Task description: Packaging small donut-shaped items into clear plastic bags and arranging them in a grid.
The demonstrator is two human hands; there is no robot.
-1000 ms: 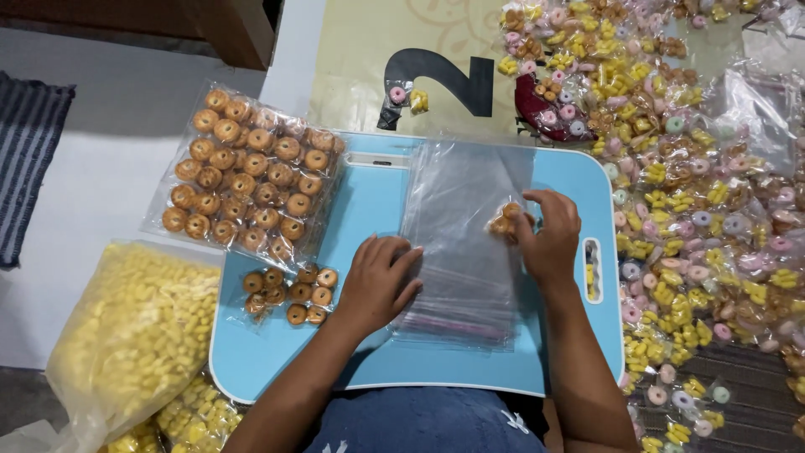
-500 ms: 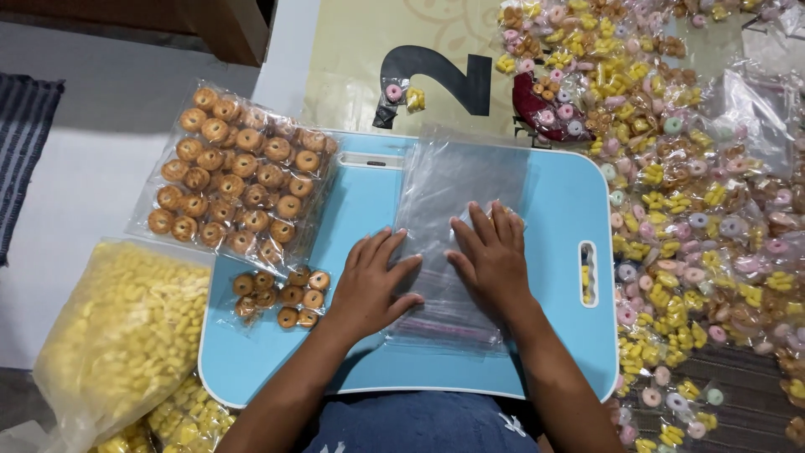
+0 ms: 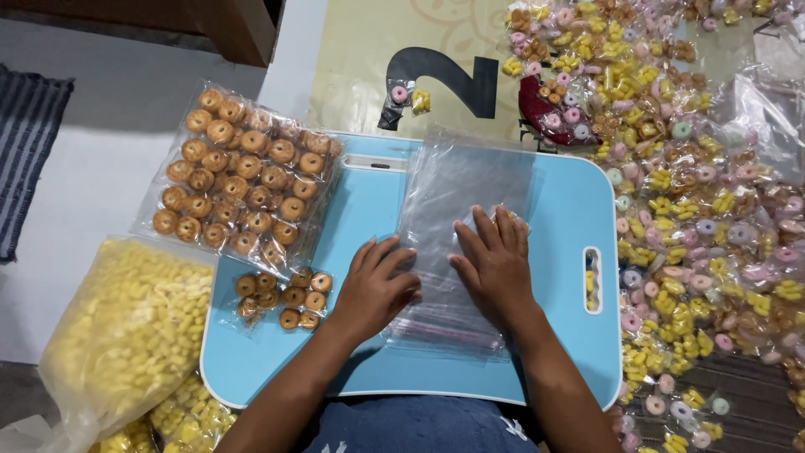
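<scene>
Flat-palmed, nothing gripped: left hand [image 3: 375, 285] and right hand [image 3: 495, 262] press the stack of clear bags [image 3: 457, 252] on the blue lap tray [image 3: 570, 352]. Leftward, one small cookie packet [image 3: 283, 296] is filled; rightward, loose candy pile [image 3: 696, 201] waits unpacked.

Bag stack [image 3: 459, 210] on tray [image 3: 562, 352] centre; cookie packs [image 3: 243, 184] left; wrapped sweets [image 3: 704, 210] right.

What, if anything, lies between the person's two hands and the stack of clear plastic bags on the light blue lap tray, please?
Nothing visible does. The left hand and right hand both lie flat, directly on the stack of clear plastic bags on the light blue lap tray.
</scene>
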